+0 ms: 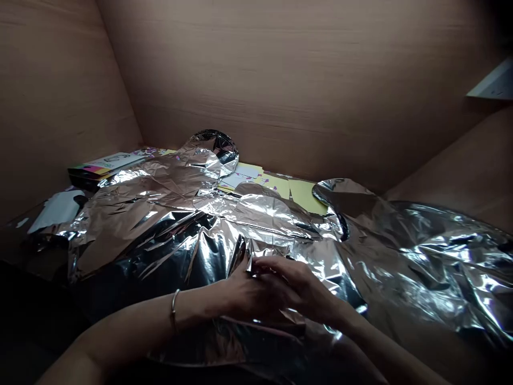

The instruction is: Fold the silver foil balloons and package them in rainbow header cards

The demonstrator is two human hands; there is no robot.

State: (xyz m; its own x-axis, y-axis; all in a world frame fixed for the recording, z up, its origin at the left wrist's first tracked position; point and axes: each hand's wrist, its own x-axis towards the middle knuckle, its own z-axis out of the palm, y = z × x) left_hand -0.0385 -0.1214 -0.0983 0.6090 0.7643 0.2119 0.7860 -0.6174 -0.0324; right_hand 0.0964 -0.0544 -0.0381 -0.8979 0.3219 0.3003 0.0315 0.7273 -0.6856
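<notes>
A large, flat, shiny foil balloon spreads across the middle, creased and mirror-like, with rounded lobes at its far edge. My left hand, a thin bangle on its wrist, is closed on gathered foil near the front. Meeting it from the right, my right hand has its fingers bent over the same foil. The two hands touch or overlap, and most fingertips are hidden in the folds. Creases run outward from the pinched spot. Foil also hangs below both wrists.
Wooden panels rise at the back and both sides. Yellow and white papers show behind the foil. A stack of printed packs lies at left, near a white piece. More crumpled foil covers the right side.
</notes>
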